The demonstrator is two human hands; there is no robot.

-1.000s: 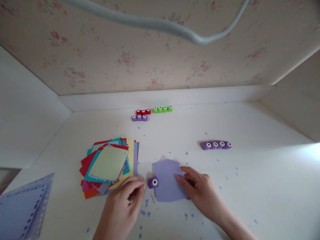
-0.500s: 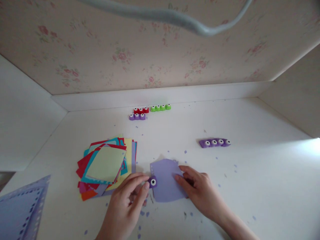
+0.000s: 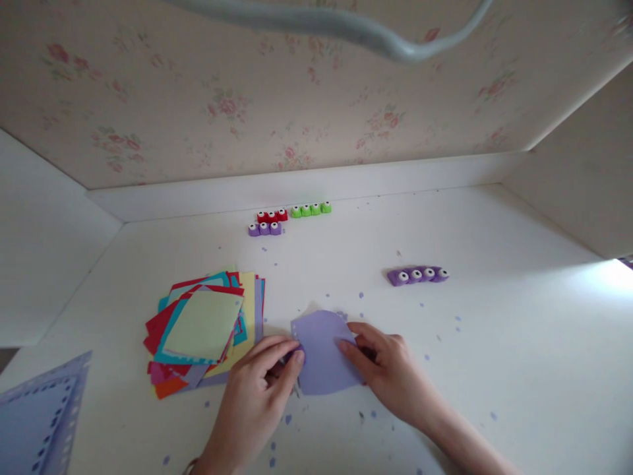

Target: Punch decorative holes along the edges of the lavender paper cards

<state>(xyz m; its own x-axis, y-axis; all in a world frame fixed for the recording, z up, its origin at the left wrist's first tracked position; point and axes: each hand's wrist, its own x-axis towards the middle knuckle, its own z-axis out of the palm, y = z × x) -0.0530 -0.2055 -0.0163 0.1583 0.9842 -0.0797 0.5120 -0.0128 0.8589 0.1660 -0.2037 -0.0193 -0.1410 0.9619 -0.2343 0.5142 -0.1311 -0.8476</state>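
One purple sheet [image 3: 324, 359] lies toward six o'clock in the head view, the left hand's [image 3: 254, 399] thumb and forefinger clamped on a mostly hidden purple punch [image 3: 303, 354] at its nine-o'clock edge, the right hand [image 3: 393, 376] pinching its three-o'clock edge, a paper stack [image 3: 205, 326] farther out at nine, four joined punches [image 3: 418, 276] at two

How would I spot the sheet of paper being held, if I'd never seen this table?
Start with the white table and find the two hands near its front. Between the left hand and the right hand lies one light purple sheet. Unlike the colourful paper pile and the purple sheets in the lower left corner, it is gripped by the right hand.
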